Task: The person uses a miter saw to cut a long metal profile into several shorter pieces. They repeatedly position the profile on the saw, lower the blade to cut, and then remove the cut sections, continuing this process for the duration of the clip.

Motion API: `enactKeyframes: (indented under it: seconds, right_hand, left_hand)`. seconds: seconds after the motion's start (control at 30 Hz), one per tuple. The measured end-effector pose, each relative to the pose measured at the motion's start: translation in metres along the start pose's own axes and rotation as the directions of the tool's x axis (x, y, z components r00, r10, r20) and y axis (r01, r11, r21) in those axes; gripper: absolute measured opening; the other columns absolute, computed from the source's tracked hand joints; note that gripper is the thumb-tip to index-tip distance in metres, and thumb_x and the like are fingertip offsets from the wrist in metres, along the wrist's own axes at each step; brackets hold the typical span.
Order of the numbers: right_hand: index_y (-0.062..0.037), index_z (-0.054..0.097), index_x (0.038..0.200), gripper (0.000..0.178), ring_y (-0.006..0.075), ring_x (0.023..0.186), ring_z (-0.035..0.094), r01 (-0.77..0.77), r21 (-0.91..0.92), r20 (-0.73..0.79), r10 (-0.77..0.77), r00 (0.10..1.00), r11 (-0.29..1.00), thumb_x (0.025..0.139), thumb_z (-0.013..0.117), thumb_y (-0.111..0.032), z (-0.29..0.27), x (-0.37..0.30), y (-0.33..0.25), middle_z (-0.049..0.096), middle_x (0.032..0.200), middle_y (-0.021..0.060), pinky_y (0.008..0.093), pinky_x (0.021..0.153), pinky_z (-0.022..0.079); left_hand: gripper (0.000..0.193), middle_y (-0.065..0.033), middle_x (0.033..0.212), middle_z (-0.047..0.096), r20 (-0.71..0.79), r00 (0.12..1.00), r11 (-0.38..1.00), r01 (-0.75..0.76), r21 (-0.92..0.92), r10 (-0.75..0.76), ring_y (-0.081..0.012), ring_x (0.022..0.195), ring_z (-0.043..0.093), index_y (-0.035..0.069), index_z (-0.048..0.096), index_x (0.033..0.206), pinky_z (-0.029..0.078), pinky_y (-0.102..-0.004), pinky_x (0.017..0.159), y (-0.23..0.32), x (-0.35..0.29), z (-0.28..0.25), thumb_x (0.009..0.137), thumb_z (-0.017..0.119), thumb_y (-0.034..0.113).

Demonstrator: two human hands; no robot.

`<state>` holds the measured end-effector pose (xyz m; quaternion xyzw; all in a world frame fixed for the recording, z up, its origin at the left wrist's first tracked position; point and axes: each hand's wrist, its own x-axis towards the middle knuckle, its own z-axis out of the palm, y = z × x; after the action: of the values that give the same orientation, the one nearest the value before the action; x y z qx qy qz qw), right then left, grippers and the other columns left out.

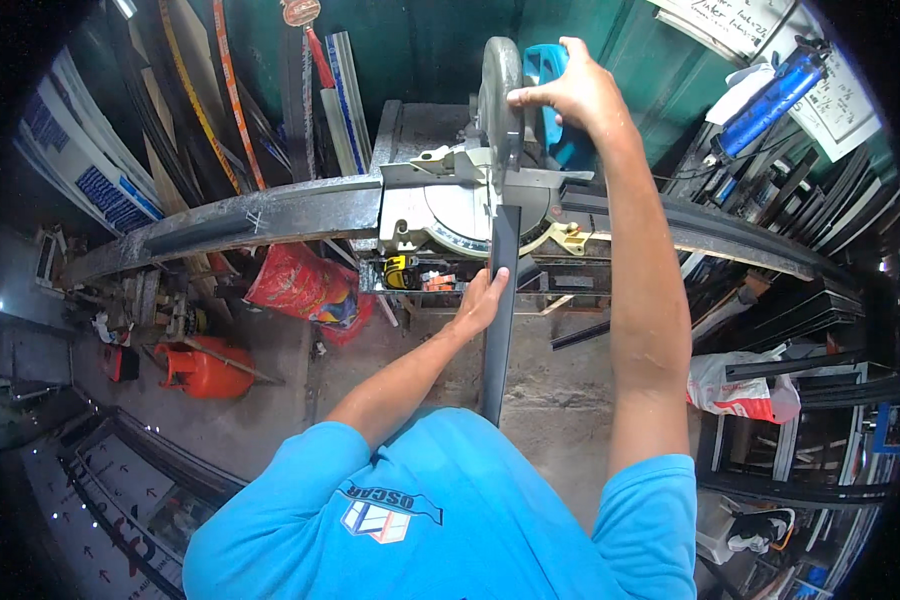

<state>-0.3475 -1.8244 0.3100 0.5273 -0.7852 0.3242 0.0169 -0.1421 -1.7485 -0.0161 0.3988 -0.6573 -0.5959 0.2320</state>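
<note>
Left hand (481, 303): grasping the dark bar (499, 345), which is running from the saw (455, 210) toward the shirt (490, 510). Right hand (580, 90): spreading about the blue handle (547, 66); whether clenching, cannot tell. Step, seemingly: steadying the bar; next move calling for stillness. Floor (342, 365): lying open between orange cylinder (210, 370) and bar.

Partly out of sight
Cannot follow the dark bar (500, 350) behind the blue shirt (470, 490), nor the white board (715, 22) beyond the top edge.
</note>
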Motion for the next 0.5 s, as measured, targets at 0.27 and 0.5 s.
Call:
enactKeyframes:
  seconds: [0.27,0.5]
  right_hand:
    - [-0.0034,0.037,0.155,0.122,0.0185,0.059,0.064,-0.071,0.082,0.090,0.063,0.994,0.994,0.058,0.099,-0.043,-0.008,0.020,-0.002,0.069,0.115,0.0218,0.0343,0.056,0.057]
    - [-0.0043,0.035,0.156,0.122,0.0151,0.057,0.063,-0.079,0.104,0.078,0.071,0.994,0.991,0.059,0.100,-0.042,-0.004,-0.005,-0.003,0.071,0.108,0.0190,0.0314,0.052,0.056]
  left_hand:
    - [0.044,-0.0086,0.085,0.060,-0.078,0.970,0.955,-0.242,-0.174,0.231,-0.0166,0.083,0.055,-0.001,0.056,0.107,0.046,-0.0376,0.074,0.006,-0.047,-0.025,0.103,0.061,0.042]
    - [0.049,-0.0172,0.094,0.071,-0.137,0.986,0.948,-0.049,0.314,0.096,-0.0288,0.087,0.068,0.001,0.063,0.115,0.052,-0.0413,0.080,-0.009,-0.055,-0.166,0.095,0.071,0.045]
